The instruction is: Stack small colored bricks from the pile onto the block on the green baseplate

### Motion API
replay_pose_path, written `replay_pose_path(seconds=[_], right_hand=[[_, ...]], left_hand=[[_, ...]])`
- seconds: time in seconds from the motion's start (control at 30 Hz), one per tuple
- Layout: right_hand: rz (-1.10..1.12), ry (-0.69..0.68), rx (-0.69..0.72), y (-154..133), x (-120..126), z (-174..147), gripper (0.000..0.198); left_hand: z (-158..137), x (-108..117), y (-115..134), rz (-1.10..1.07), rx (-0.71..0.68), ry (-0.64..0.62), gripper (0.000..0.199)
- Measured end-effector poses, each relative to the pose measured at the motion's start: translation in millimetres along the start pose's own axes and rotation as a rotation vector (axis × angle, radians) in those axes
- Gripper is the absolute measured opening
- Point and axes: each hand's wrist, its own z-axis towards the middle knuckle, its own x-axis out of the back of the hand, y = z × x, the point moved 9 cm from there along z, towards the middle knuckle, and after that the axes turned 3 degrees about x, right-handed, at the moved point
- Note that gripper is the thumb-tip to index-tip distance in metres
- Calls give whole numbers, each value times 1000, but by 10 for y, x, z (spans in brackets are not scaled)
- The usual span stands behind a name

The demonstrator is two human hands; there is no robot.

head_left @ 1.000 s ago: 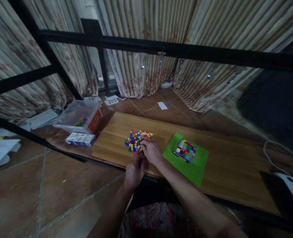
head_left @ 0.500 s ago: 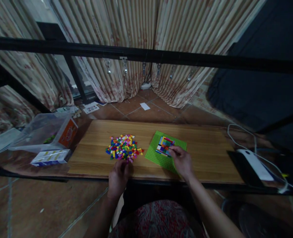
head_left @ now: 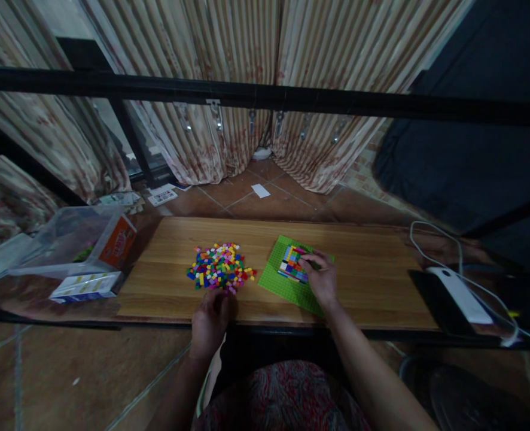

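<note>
A green studded baseplate (head_left: 271,272) lies at an angle on the wooden board, bearing a square build of multicoloured toy bricks (head_left: 292,266). My right hand (head_left: 322,278) is over its right side, thumb and forefinger pinched together at the build's right edge. Whatever sits between those fingertips is too small to name. To the left is a loose pile of small toy bricks (head_left: 220,266) in many colours. Against the pile's near edge rests my left hand (head_left: 210,320), fingers curled and closed; their tips are dark, and I cannot make out anything in them.
A wooden board (head_left: 372,281) spans the low table. On its left are a clear plastic bin (head_left: 54,245) with an orange label and a small carton (head_left: 85,286). A white device (head_left: 460,296) with a cable lies at the right. A black rail (head_left: 247,93) crosses ahead.
My right hand has shifted slightly up and across the build, toward its far right edge. My left hand stays by the pile. The whole view has drifted a little.
</note>
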Motion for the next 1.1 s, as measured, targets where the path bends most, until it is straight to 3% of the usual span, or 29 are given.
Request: replay_pose_path(seconds=[0.2,0.47,1.1], right_hand=[[115,42,-79,105,-13,23,17],[314,8,-307,220,-107,38,27],[264,-33,-339,233,-138,78,28]], left_hand=[[-2,-3,-22,-2,27,4,17],[4,1,-7,10,45,-5,16],[-6,-5,-21,23,49,4,16]])
